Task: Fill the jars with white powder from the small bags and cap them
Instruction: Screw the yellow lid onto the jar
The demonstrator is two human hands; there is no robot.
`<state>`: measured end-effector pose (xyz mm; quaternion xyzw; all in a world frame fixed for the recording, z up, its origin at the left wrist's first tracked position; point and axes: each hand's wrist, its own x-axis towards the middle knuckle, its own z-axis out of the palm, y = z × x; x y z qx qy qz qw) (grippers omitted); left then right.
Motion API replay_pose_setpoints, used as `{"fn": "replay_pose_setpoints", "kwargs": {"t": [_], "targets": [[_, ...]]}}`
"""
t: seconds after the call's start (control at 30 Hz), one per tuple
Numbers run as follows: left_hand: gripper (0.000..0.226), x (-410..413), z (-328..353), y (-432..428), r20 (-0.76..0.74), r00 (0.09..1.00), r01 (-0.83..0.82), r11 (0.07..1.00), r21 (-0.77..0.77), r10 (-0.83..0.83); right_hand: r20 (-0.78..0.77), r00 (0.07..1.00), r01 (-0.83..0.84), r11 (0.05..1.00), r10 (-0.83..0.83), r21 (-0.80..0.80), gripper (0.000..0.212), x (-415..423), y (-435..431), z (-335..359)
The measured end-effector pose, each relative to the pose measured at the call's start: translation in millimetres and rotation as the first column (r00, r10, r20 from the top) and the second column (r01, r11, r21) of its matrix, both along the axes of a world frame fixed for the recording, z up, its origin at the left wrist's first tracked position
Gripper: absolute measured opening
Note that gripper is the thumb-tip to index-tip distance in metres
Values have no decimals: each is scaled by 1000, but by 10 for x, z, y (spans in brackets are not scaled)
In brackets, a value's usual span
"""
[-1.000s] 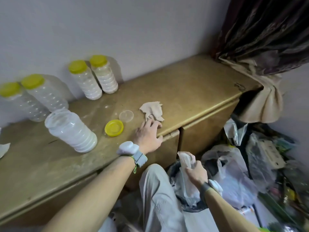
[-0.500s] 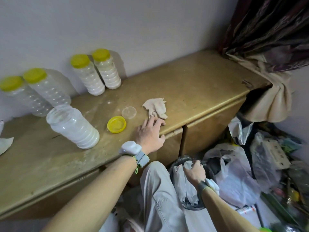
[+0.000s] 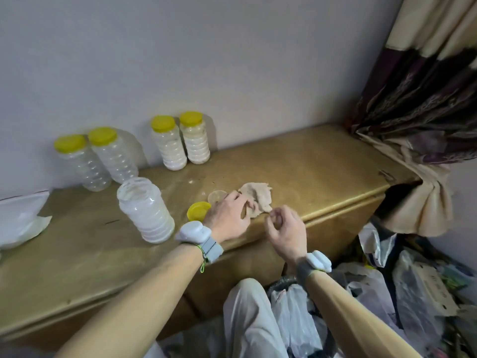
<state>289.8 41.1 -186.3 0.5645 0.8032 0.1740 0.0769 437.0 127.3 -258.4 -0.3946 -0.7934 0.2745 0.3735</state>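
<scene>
An uncapped ribbed jar full of white powder stands on the wooden cabinet top. Its yellow cap lies to its right, beside a clear inner seal disc. My left hand lies over the near edge of a crumpled beige cloth, with its fingers curled into it. My right hand is just right of it, fingertips pinched at the cloth's near corner. Two capped jars with powder stand at the wall, and two capped clear jars stand left of them.
A white plastic bag lies at the cabinet's left end. Below the cabinet front, on the right, a bin and heaped plastic bags fill the floor. A curtain hangs over the right end. My trouser leg is below.
My right hand let go of the empty bag at the bin and rose to the cabinet edge. My left hand slid from the edge onto the cloth. The camera tilted up.
</scene>
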Motion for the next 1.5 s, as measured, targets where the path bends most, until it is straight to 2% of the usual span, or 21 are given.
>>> {"fn": "replay_pose_setpoints", "kwargs": {"t": [0.1,0.17,0.23,0.27,0.4,0.5,0.57,0.67,0.87,1.0,1.1,1.23,1.33,1.5], "targets": [[27,-300,264,-134,-58,997,-54,998,29,56,96,984,-144,989,147,-42,15,-441,15,316],[29,-518,444,-261,-106,989,-98,994,39,102,263,942,-197,978,209,-72,19,-718,36,500],[31,-751,619,-438,-181,970,-157,987,36,160,499,831,-231,969,244,-89,30,-970,48,671],[31,-857,699,-529,-204,960,-188,982,28,190,563,781,-239,962,270,-129,37,-1083,57,741],[37,-1181,890,-950,-260,916,-317,948,1,306,668,634,-269,921,390,-282,55,-1518,62,806],[47,-1279,899,-1129,-168,923,-357,934,-27,348,734,535,-249,908,419,-337,53,-1664,75,748],[54,-1314,864,-1217,-51,935,-353,935,-40,351,779,498,-232,924,380,-303,47,-1696,62,681],[58,-1379,778,-1323,97,929,-359,933,-1,357,786,519,-174,942,336,-288,47,-1750,81,582],[72,-1365,575,-1386,377,841,-465,875,134,389,814,469,-162,939,343,-302,52,-1756,70,653],[88,-1288,452,-1428,516,759,-555,809,193,398,805,484,-101,935,344,-339,59,-1756,86,660],[90,-1227,337,-1429,603,681,-631,751,195,416,798,513,-32,936,317,-352,67,-1745,117,568],[83,-1139,235,-1417,593,661,-664,727,175,460,696,677,71,920,239,-385,66,-1718,83,531],[81,-1105,155,-1403,595,632,-692,708,145,496,579,776,90,866,248,-492,74,-1646,116,480],[78,-1094,72,-1387,565,629,-702,702,119,534,309,935,33,823,175,-567,47,-1626,61,465]]}}
